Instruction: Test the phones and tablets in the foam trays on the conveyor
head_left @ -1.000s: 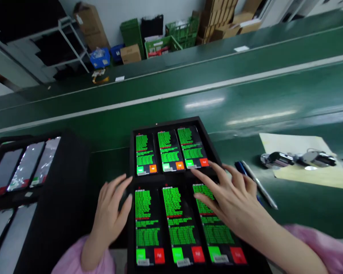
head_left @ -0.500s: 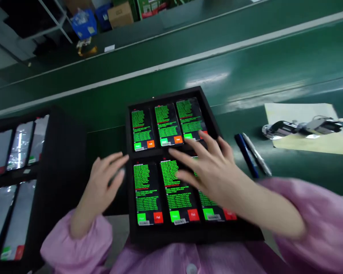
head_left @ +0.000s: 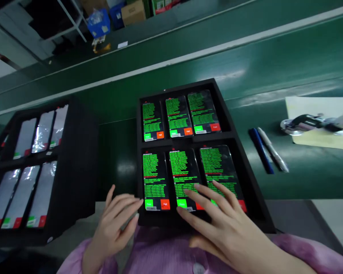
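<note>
While six lit phones are held in two rows of three in a black tray [head_left: 157, 219] on the green bench [head_left: 120, 133], the right hand [head_left: 228, 224] is spread, fingers wide apart, over the front-middle phone [head_left: 184, 167] and front-right phone [head_left: 219, 163]; whether the glass is touched cannot be told. Its index fingertip is placed at the green "Pass" box. On the front-left phone [head_left: 154, 171], "Pass" is shown on green, "Fail" on red; above, "Final Test Pass" and "calibrate PASS FT PASS" can be read. The barcode stickers are too small to be read. By that phone, the left hand [head_left: 114, 224] is held empty at the tray's edge, fingers close together, thumb parted.
</note>
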`<state>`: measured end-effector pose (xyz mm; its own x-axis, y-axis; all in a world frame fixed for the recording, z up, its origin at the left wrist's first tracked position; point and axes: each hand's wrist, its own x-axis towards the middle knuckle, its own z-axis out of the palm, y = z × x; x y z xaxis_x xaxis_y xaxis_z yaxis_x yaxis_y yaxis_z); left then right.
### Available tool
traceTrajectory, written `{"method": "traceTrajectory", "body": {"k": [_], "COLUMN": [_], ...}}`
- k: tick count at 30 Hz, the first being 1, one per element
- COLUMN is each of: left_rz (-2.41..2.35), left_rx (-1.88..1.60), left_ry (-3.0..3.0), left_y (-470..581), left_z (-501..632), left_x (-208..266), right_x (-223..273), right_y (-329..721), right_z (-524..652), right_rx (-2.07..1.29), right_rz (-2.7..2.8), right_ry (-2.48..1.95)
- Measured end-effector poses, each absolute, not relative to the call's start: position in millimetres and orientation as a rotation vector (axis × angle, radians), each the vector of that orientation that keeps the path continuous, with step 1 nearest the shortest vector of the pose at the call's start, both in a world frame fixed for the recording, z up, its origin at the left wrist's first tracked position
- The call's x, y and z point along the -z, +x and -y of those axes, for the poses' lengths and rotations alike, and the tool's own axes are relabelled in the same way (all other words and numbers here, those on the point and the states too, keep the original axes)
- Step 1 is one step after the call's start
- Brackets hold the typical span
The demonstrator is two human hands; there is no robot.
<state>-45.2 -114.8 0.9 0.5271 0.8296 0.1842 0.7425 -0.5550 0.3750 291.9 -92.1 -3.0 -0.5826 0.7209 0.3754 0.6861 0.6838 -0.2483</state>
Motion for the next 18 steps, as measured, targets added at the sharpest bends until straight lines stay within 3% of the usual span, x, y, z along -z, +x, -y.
{"method": "traceTrajectory", "body": {"k": [10,15,18], "left_rz": [-1.411,-1.528,-1.642], "left_rx": [-0.452,-0.804,-0.749], "left_ry": [2.671,2.481,2.419], "left_y": [-41.3,-49.1,-32.8], "left_z": [139.4,59.4,-5.6], "left_x": [7.3,-0.1,-0.3], "right_x": [14.6,-3.1,-6.6], "right_y": [359.2,356.0,348.1], "right_z": [131.0,71.4,8.2], "right_rx": [0.094,0.229,0.25], "right_rz": [2.373,2.318,2.306], "right_ry": [-1.281,-1.269,-1.451]}}
